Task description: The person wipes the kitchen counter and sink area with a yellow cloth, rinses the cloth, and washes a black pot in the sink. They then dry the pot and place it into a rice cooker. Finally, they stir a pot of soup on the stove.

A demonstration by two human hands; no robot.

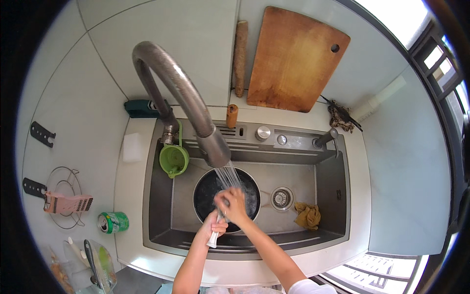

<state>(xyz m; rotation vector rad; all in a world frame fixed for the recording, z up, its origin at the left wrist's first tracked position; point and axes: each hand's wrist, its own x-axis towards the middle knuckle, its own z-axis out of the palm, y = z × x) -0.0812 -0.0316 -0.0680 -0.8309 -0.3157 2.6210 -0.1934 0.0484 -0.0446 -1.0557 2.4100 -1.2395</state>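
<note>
Holding one utensil with a pale handle (212,240): one left hand (216,227), its fingers wrapping around the handle, whose lower end is protruding below the grip. Working at the utensil's upper end: one right hand (234,205), its fingers curving over that part; motion blur is hiding whether they are closing on it, and the hand is covering the utensil's head. The utensil is slanting between the two hands, running through the left and up beneath the right, over the near part of one black round pan (203,196).

Further items: one curved metal faucet (215,147), sending a spray onto the right hand and into the pan. One steel sink (313,179), containing the pan, one round drain strainer (282,198) to its right, and one crumpled brown cloth (307,216) beyond that. One green cup-shaped holder (174,160), hanging at the left corner. One wooden cutting board (297,59), leaning on the wall behind, with one long brown rod (240,59) standing beside it. One green can (113,222), lying on the counter at left. Two black hook strips (43,134), sticking to the left wall.
</note>
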